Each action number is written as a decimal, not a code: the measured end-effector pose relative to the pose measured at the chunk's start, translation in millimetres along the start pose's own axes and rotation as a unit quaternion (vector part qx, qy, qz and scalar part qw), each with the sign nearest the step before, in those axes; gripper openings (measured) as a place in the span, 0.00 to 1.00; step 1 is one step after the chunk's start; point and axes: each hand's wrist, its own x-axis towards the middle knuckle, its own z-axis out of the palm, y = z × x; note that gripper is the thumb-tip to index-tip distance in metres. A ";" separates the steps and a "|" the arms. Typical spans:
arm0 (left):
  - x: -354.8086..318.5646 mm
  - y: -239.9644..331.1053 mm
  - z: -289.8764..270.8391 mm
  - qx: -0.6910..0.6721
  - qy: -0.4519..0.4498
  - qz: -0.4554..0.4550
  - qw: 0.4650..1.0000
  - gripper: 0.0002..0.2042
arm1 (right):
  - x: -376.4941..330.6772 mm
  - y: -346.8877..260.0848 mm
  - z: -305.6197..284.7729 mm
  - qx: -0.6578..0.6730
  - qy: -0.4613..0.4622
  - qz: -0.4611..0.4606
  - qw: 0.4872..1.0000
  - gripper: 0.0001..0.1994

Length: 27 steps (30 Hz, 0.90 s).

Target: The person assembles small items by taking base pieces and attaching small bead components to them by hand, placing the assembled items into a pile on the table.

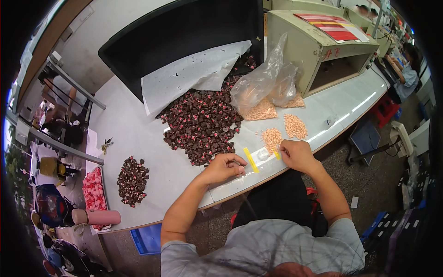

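on the pale worktable (138,138) i log two bare hands near the front edge. my left hand (224,167) rests knuckles up with the fingers curled in, tips pressed together on something small and pinkish that i cannot make out; it sits just left of a short yellow strip (251,159) lying on the table. my right hand (296,154) is likewise curled, fingertips pinched at a second small yellow piece (277,155) at its left side; whether it truly clamps that piece or only touches it i cannot tell. between the two hands lies a small clear roundish item (263,153), too faint to identify. just behind the right hand are two small heaps of pale orange bits, the nearer heap (271,137) and the farther heap (295,126), and behind them a crumpled clear plastic bag (266,83) with more of the same bits in its bottom. left of those spreads a big pile of dark brown pieces with pink marks (203,122), running back under a white paper sheet (194,71) that hangs out of a black bin (184,27). a smaller dark pile (132,180) lies well apart to the left, beside a tray of pink pieces (93,189) and a pink cylinder (99,217) on its side. a beige box with an open front (318,46) stands at the back right. another person (408,74) sits far off at the right.
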 end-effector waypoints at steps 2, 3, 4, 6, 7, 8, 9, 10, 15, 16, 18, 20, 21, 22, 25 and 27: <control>-1.3 0.5 0.8 -0.007 -0.012 -0.012 1.000 0.10 | 1.9 -3.1 0.9 -0.015 -0.008 0.006 1.000 0.03; -1.4 0.0 1.8 -0.007 -0.011 -0.012 1.000 0.10 | 2.3 -2.7 1.9 -0.015 -0.009 0.005 1.000 0.03; -1.3 -0.6 3.5 -0.031 -0.017 -0.016 0.999 0.10 | 2.1 -1.6 3.0 -0.028 -0.005 -0.002 1.000 0.03; -1.1 -0.2 6.7 -0.054 -0.021 -0.019 0.998 0.10 | 1.5 -5.0 4.6 -0.040 -0.002 -0.012 0.999 0.03; -1.3 1.4 8.8 -0.075 -0.033 -0.029 0.996 0.10 | -1.3 -10.8 3.9 0.024 0.034 -0.014 0.999 0.03; -1.3 2.9 10.6 -0.096 -0.046 -0.039 0.994 0.10 | -3.5 -17.2 3.0 0.088 0.070 -0.016 0.994 0.03; -1.5 3.8 12.6 -0.103 -0.055 -0.038 0.992 0.10 | -4.8 -26.2 2.8 0.090 0.070 -0.018 0.993 0.03; -2.1 2.5 12.9 -0.102 -0.055 -0.039 0.993 0.10 | -5.0 -38.3 4.0 0.166 0.060 -0.025 0.984 0.04; -4.1 2.2 14.0 -0.133 -0.061 -0.067 0.987 0.11 | 4.1 -72.1 25.9 0.243 0.052 -0.122 0.961 0.05; -3.5 1.9 13.3 -0.131 -0.058 -0.067 0.987 0.11 | 4.4 -73.1 31.7 0.242 0.053 -0.120 0.961 0.05; -1.8 -0.7 13.8 -0.148 -0.061 -0.054 0.986 0.11 | 5.4 -76.2 35.9 0.243 0.051 -0.119 0.961 0.05; -3.0 -1.1 12.8 -0.154 -0.059 -0.056 0.985 0.11 | 4.7 -80.2 35.8 0.231 0.077 -0.116 0.963 0.05; -3.5 -0.4 12.6 -0.146 -0.055 -0.055 0.986 0.10 | 4.4 -81.2 36.9 0.231 0.075 -0.116 0.963 0.05; -3.7 -0.4 12.6 -0.139 -0.051 -0.055 0.987 0.10 | 3.9 -82.4 38.4 0.224 0.081 -0.124 0.963 0.05; -3.1 -1.5 11.2 -0.137 -0.041 -0.062 0.988 0.10 | 2.8 -81.8 37.5 0.236 0.065 -0.111 0.963 0.05; -3.9 2.9 12.6 -0.138 -0.033 -0.067 0.988 0.09 | 2.8 -79.3 34.2 0.254 0.043 -0.090 0.962 0.05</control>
